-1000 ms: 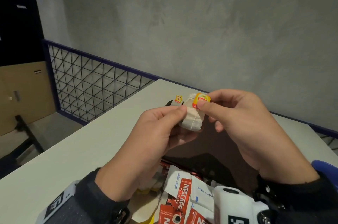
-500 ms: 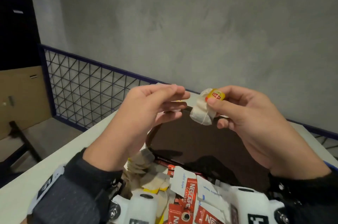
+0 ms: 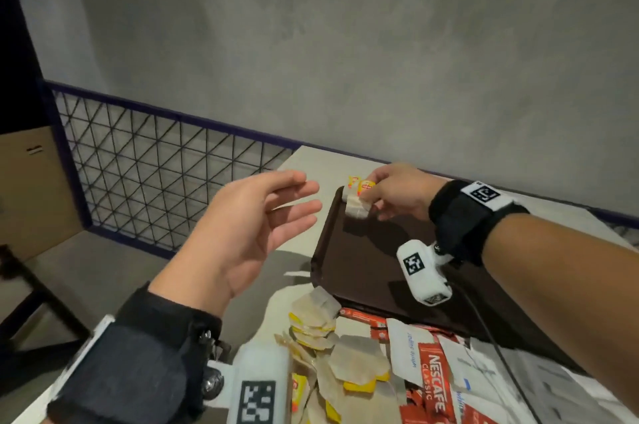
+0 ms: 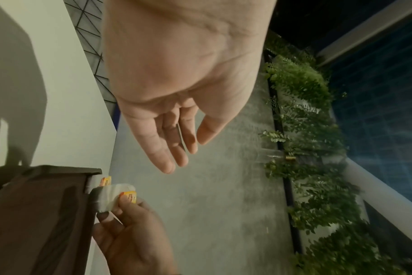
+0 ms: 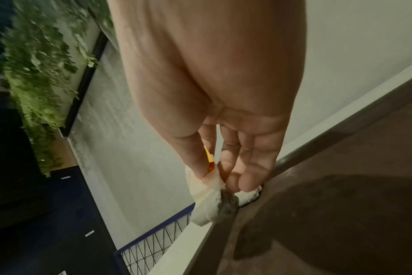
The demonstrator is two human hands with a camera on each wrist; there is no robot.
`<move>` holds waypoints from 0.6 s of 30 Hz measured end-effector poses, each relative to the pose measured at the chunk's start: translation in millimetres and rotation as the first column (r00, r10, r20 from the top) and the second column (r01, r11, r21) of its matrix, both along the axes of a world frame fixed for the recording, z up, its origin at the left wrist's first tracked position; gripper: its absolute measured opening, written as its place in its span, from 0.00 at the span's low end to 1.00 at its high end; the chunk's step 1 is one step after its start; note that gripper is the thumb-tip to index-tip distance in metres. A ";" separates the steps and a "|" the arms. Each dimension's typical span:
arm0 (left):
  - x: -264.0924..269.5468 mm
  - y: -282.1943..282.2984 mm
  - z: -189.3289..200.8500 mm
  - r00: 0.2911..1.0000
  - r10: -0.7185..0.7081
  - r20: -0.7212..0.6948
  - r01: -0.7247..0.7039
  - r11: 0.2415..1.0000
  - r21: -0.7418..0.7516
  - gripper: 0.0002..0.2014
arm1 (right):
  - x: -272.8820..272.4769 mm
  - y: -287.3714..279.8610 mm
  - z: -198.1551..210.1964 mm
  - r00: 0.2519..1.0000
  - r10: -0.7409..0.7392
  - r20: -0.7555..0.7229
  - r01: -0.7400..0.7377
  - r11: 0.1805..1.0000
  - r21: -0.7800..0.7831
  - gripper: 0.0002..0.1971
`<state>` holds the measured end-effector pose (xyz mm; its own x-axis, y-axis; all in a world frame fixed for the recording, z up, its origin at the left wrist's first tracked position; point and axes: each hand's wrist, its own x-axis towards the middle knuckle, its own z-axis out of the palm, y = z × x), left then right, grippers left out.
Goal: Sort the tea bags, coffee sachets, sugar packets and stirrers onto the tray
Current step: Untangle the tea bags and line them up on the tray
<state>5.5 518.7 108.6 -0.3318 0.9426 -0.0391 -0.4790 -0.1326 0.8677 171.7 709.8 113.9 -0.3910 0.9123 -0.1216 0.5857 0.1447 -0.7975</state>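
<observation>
A white table (image 3: 304, 160) stands by a gray wall, with a brown tray (image 3: 363, 271) on it. The right hand (image 3: 397, 195) pinches a tea bag (image 3: 358, 207) by its yellow tag over the tray's far corner, and the left hand (image 3: 249, 230) floats beside it, fingers spread and holding nothing. More tea bags (image 3: 332, 347), coffee sachets (image 3: 428, 378) and sugar packets (image 3: 409, 340) lie in a pile just in front of the tray.

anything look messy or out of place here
Yes. The unsorted pile of tea bags and coffee sachets lies jumbled at the tray's near edge. The tray is almost bare; the right hand holds one tea bag at its far corner.
</observation>
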 end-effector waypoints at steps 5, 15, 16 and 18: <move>-4.3 5.7 -4.4 0.999 -0.026 0.021 0.026 1.000 0.002 0.08 | -16.5 30.3 -22.5 0.996 -0.046 0.082 0.045 0.999 0.006 0.10; -21.3 8.4 -4.7 0.986 0.042 0.161 -0.049 0.998 0.042 0.05 | -24.4 55.7 -39.3 0.992 -0.117 0.039 0.118 0.993 -0.025 0.08; -21.2 8.9 -5.4 0.986 0.044 0.161 -0.051 0.998 0.039 0.05 | -25.2 55.5 -40.6 0.992 -0.126 0.027 0.127 0.991 -0.029 0.09; -20.1 10.0 -6.6 0.987 0.046 0.157 -0.052 0.998 0.032 0.05 | -25.8 54.1 -41.6 0.990 -0.141 0.012 0.141 0.990 -0.025 0.14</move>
<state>-14.5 528.7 102.0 -0.3698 0.9271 -0.0605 -0.6001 -0.1886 0.7774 145.9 763.9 72.3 -0.2574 0.9547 -0.1491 0.6071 0.0397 -0.7937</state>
